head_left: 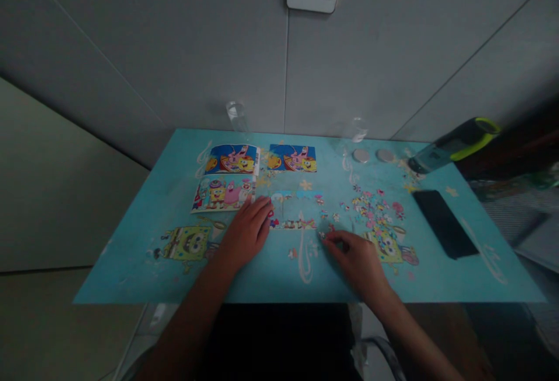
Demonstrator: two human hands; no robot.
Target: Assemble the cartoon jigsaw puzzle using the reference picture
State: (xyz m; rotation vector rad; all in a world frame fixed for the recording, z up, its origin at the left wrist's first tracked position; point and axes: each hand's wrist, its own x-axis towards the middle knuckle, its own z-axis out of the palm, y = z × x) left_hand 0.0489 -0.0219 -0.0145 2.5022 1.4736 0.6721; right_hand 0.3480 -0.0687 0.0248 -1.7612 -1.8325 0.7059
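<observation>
A partly joined jigsaw puzzle (301, 223) lies mid-table, its border forming a rectangle around bare tabletop. My left hand (250, 229) rests on the table at the puzzle's left side, fingers stretched out and touching its edge. Just off the lower right corner, my right hand (354, 256) pinches a small puzzle piece (322, 235) between thumb and forefinger. To the right is a heap of loose puzzle pieces (373, 209), with a few strays between it and the border. Beyond my left hand lies a cartoon reference sheet (222, 193). Above the puzzle sits a finished-looking picture card (292, 158).
A black phone (444, 223) lies at the right, near a tilted bottle (454, 145) with a yellow-green rim. Two round lids (361, 155) and a clear container (358, 130) are at the back; another clear tube (238, 117) stands back left. A wall closes off the far edge.
</observation>
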